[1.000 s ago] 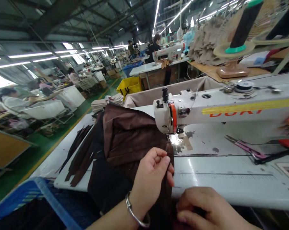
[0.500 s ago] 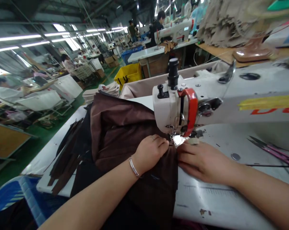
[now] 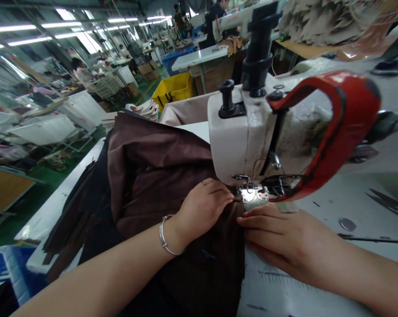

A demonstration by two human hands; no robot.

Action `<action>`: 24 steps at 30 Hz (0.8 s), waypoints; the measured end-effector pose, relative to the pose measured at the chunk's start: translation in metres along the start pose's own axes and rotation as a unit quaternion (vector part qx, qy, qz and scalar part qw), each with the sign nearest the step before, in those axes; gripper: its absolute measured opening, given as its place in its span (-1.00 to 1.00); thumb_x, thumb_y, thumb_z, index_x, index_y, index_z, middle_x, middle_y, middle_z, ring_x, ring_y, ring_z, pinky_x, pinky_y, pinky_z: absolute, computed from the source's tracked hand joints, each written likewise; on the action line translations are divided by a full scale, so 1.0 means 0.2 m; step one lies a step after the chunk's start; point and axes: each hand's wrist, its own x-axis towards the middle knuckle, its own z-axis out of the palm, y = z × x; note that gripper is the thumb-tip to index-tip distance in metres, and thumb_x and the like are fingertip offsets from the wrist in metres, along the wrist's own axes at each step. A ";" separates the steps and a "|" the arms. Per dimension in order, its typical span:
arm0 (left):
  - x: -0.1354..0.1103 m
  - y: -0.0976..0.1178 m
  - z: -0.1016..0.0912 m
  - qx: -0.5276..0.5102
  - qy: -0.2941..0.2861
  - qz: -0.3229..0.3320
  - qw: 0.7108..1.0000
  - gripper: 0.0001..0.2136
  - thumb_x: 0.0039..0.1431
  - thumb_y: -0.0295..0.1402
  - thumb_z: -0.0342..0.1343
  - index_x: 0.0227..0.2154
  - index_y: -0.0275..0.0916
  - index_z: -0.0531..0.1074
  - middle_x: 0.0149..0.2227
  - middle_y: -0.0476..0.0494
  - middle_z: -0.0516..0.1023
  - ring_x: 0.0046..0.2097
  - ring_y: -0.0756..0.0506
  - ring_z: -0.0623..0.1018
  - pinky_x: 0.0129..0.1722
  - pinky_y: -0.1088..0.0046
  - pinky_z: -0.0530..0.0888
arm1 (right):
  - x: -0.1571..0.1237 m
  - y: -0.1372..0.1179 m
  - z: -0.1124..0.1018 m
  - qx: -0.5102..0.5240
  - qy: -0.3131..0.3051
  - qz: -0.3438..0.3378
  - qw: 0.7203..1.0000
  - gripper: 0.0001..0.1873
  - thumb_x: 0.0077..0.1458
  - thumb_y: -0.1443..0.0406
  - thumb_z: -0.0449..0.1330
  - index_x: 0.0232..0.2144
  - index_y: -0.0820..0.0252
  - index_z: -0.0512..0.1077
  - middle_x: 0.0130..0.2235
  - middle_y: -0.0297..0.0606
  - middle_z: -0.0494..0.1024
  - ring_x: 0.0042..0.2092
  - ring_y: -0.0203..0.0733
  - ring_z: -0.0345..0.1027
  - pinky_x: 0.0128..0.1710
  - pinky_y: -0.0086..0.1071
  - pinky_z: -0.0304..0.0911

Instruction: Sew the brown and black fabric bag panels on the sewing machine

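Note:
Dark brown fabric lies in folds over the sewing machine's bed, its right edge beside the metal needle plate. My left hand rests on this cloth with thumb and fingertips pinched at its edge, just left of the presser foot. On the other side, my right hand lies flat, fingers stretched out, the tips touching the cloth's edge. A pale band wraps one of its fingers. Above both hands stands the white sewing machine with a red curved guard. The underside of the cloth is hidden.
Scissors and a round metal disc lie at the right of the bed. Dark strips hang at the table's left, above a blue basket. A yellow crate stands behind. Co-workers sit farther back.
The view has moved closer to the machine head, which now looks larger. My right hand appears slightly lower, with fingers straighter. My left hand keeps its pinch on the fabric.

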 end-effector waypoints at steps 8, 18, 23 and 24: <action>0.02 0.00 0.03 -0.047 -0.018 -0.109 0.993 -0.90 0.34 -0.38 0.08 -0.21 -0.20 0.49 -0.18 -0.06 0.62 -0.12 -0.09 0.60 -0.07 0.33 0.53 | 0.00 0.00 -0.02 -0.007 -0.003 0.002 1.000 -0.75 0.27 0.36 0.09 -0.07 0.12 0.51 -0.02 -0.25 0.59 0.02 -0.09 0.45 0.01 -0.13 0.44; 0.06 0.01 0.00 -0.085 -0.014 -0.129 0.988 -0.94 0.26 -0.47 0.16 -0.28 -0.20 0.51 -0.22 -0.02 0.62 -0.13 -0.08 0.60 -0.05 0.35 0.52 | -0.01 0.00 -0.01 0.014 0.033 0.008 0.999 -0.74 0.27 0.39 0.09 -0.06 0.19 0.51 -0.03 -0.23 0.59 0.02 -0.12 0.45 0.03 -0.19 0.40; 0.05 0.02 -0.02 0.031 -0.015 -0.026 0.999 -0.93 0.31 -0.44 0.12 -0.23 -0.27 0.51 -0.22 -0.09 0.61 -0.17 -0.10 0.59 -0.13 0.35 0.54 | -0.01 0.00 -0.02 0.014 0.024 0.008 1.000 -0.75 0.29 0.37 0.09 -0.05 0.20 0.50 -0.04 -0.25 0.59 0.01 -0.12 0.44 0.01 -0.19 0.39; 0.04 0.03 -0.03 0.078 -0.020 0.032 0.996 -0.90 0.34 -0.43 0.08 -0.22 -0.29 0.50 -0.20 -0.12 0.61 -0.14 -0.13 0.59 -0.12 0.30 0.54 | -0.01 0.00 -0.02 0.014 0.024 0.008 1.000 -0.76 0.29 0.37 0.09 -0.06 0.20 0.50 -0.04 -0.26 0.59 0.01 -0.12 0.44 0.01 -0.19 0.40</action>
